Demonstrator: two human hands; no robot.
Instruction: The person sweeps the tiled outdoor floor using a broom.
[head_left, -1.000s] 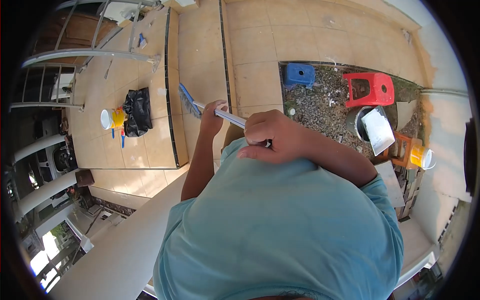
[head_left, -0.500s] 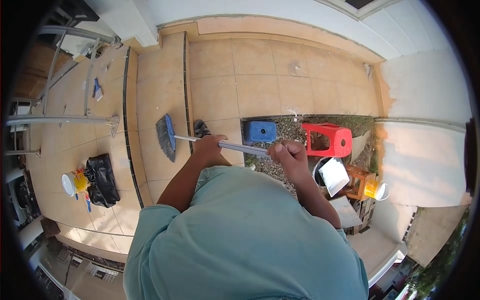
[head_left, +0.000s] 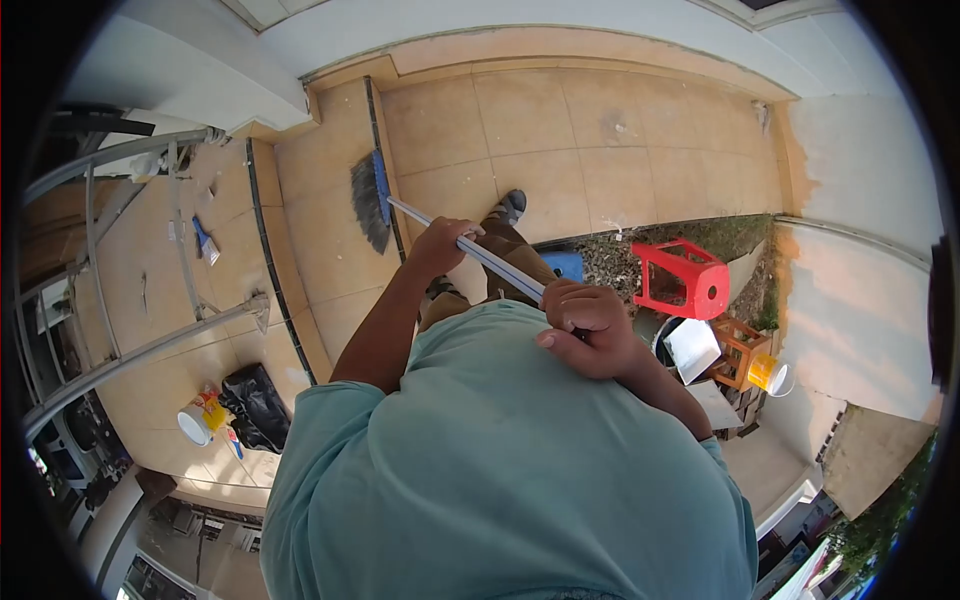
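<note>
A broom with a blue head and grey bristles [head_left: 371,203] rests on the tiled step, beside its dark edge strip. Its pale handle [head_left: 505,268] runs down and right toward my body. Partway along the handle, my left hand [head_left: 443,247] is wrapped round it. My right hand [head_left: 590,322] closes round the handle's upper end, in front of my chest. One sandalled foot [head_left: 512,206] shows on the tiles just beyond the handle, and the other is partly hidden below my left hand.
A red stool [head_left: 681,279], a partly hidden blue stool [head_left: 564,265], an orange crate [head_left: 740,352] and a yellow-white bucket [head_left: 770,375] are at right. A metal frame [head_left: 150,376], black bag [head_left: 256,408], another bucket [head_left: 196,424] and a brush [head_left: 206,242] are at left.
The broom head has moved right and up, against the step edge. A foot has come forward onto the upper tiles, and the blue stool is now mostly covered by my leg. Both hands keep their hold.
</note>
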